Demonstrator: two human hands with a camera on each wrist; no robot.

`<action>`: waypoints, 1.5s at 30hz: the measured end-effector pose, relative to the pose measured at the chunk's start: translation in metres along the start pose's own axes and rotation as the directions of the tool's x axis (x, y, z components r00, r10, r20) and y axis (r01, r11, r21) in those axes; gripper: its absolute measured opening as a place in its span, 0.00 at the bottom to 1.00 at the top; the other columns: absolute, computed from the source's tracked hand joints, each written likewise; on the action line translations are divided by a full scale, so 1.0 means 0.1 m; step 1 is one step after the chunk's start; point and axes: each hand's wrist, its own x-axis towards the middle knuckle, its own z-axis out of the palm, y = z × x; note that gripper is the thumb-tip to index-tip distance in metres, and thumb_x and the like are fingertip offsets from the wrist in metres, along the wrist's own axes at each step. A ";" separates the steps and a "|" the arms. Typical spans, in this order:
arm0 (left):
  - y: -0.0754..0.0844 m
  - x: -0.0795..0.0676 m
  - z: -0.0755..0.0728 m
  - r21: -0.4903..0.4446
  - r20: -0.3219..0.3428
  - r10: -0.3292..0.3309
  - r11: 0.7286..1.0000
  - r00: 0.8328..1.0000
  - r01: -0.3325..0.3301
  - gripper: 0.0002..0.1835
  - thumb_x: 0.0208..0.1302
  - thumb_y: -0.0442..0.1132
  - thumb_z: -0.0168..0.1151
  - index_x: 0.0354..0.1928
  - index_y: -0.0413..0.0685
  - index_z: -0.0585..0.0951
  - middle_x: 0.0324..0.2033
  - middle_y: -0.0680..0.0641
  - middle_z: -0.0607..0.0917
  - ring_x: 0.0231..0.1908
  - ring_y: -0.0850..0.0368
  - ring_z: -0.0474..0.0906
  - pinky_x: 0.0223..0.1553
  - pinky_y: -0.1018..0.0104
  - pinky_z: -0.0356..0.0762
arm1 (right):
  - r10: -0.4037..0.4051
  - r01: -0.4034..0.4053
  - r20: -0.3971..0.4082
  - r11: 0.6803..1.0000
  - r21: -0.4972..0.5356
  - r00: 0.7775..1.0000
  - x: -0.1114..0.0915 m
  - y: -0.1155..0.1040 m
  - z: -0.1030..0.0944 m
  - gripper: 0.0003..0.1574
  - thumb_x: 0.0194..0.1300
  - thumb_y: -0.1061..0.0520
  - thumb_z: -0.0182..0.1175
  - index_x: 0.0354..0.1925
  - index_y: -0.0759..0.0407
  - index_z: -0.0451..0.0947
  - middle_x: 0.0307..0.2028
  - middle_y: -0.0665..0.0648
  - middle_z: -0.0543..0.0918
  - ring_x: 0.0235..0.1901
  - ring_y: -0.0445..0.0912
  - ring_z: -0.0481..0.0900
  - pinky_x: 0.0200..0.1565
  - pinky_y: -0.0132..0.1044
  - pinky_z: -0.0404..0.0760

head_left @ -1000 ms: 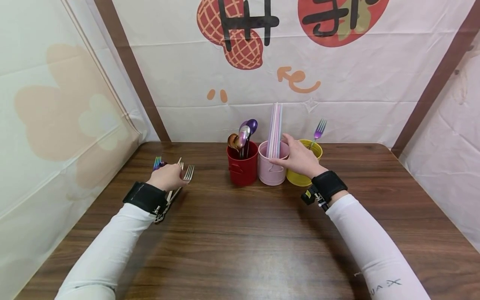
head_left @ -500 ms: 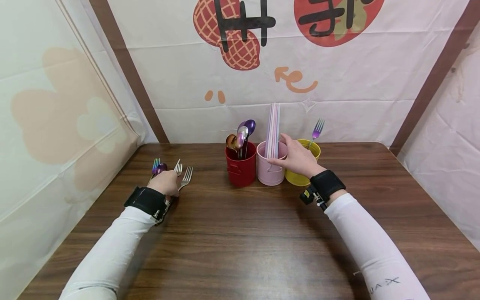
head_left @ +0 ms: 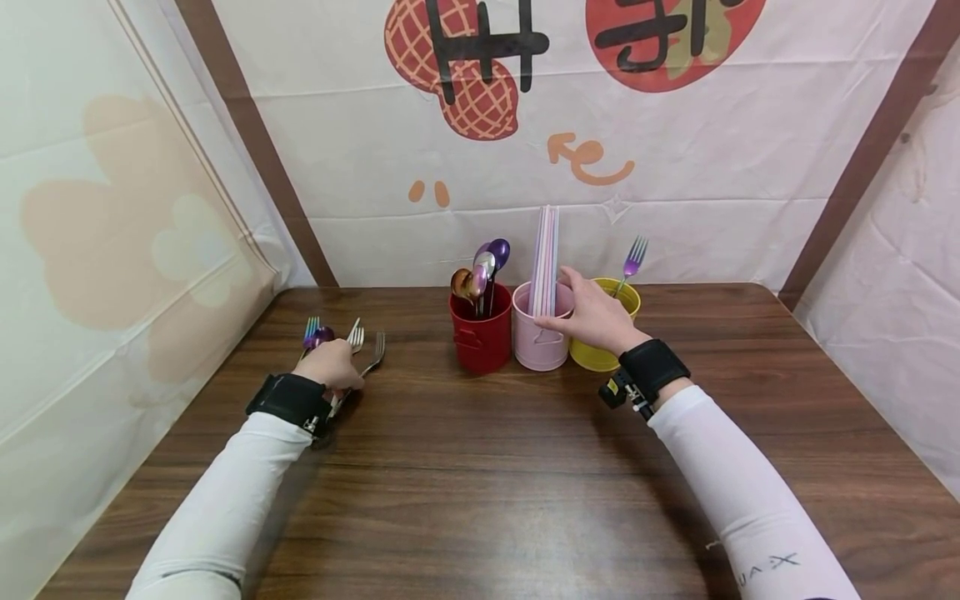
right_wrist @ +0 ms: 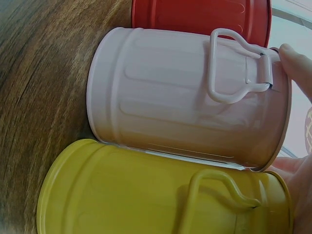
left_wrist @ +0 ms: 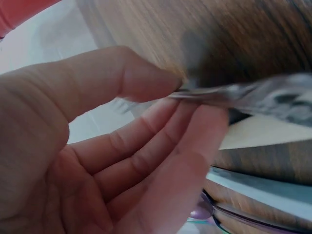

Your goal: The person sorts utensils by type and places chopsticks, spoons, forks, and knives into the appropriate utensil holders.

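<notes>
My left hand (head_left: 332, 367) pinches a silver fork (head_left: 375, 354) between thumb and fingertips at the left of the table. In the left wrist view its patterned handle (left_wrist: 278, 100) runs off to the right, blurred. Beside that hand lie another silver fork (head_left: 357, 337), a rainbow-tined fork (head_left: 311, 327) and a purple spoon (head_left: 323, 335), partly hidden by the hand. My right hand (head_left: 596, 315) holds the pink bucket (head_left: 538, 348) by its rim, thumb at the front and fingers toward the back. A bundle of pale striped sticks (head_left: 546, 258) stands in this bucket.
Left of the pink bucket stands a red bucket (head_left: 478, 342) with several spoons (head_left: 483, 265). A yellow bucket (head_left: 592, 357) on its right holds a purple-blue fork (head_left: 635, 257). Behind the wooden table (head_left: 480, 500) hangs a printed white cloth (head_left: 337, 150).
My left hand has drawn slightly left and back, uncovering the purple spoon and more of the forks. The pinched fork has tilted a little. My right hand stays at the pink bucket.
</notes>
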 end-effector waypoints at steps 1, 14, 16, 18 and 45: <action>-0.01 0.00 0.00 -0.010 -0.010 0.009 1.000 1.000 -0.010 0.10 0.46 0.34 0.66 0.14 0.43 0.77 0.08 0.52 0.76 0.09 0.58 0.73 0.13 0.67 0.71 | -0.001 0.001 0.001 1.000 -0.001 1.000 0.00 -0.01 -0.01 0.66 0.54 0.25 0.62 0.74 0.60 0.47 0.69 0.62 0.64 0.67 0.57 0.62 0.60 0.57 0.67; 0.09 -0.11 -0.16 -0.218 -0.101 0.012 0.975 0.995 -0.034 0.09 0.62 0.31 0.55 0.35 0.31 0.82 0.17 0.49 0.79 0.14 0.58 0.74 0.17 0.66 0.73 | -0.039 0.039 0.003 0.999 -0.007 0.999 0.00 0.00 -0.03 0.65 0.56 0.29 0.64 0.74 0.62 0.46 0.67 0.65 0.66 0.66 0.57 0.64 0.61 0.54 0.67; 0.12 -0.12 -0.18 -0.226 -0.159 0.028 0.972 0.987 -0.064 0.09 0.63 0.32 0.57 0.37 0.30 0.82 0.19 0.48 0.80 0.16 0.59 0.74 0.20 0.66 0.73 | -0.048 0.048 0.010 0.999 -0.001 0.999 0.00 0.00 -0.03 0.65 0.57 0.31 0.65 0.74 0.62 0.45 0.66 0.67 0.66 0.64 0.58 0.66 0.61 0.54 0.67; 0.16 -0.12 -0.20 -0.231 -0.233 0.045 0.968 0.971 -0.101 0.09 0.63 0.32 0.58 0.38 0.31 0.82 0.22 0.47 0.82 0.18 0.60 0.75 0.23 0.66 0.74 | -0.054 0.054 0.015 0.999 0.009 0.998 -0.01 -0.01 -0.04 0.64 0.57 0.32 0.65 0.74 0.62 0.45 0.66 0.67 0.67 0.63 0.58 0.68 0.60 0.54 0.68; 1.42 -0.17 -0.47 -0.733 -0.622 0.085 0.285 0.779 -0.617 0.04 0.68 0.33 0.61 0.41 0.42 0.82 0.34 0.52 0.87 0.35 0.57 0.81 0.30 0.67 0.81 | 0.029 0.008 -0.486 0.997 0.074 0.874 -0.48 0.44 -0.38 0.40 0.61 0.44 0.68 0.59 0.65 0.64 0.55 0.67 0.70 0.58 0.60 0.68 0.51 0.58 0.70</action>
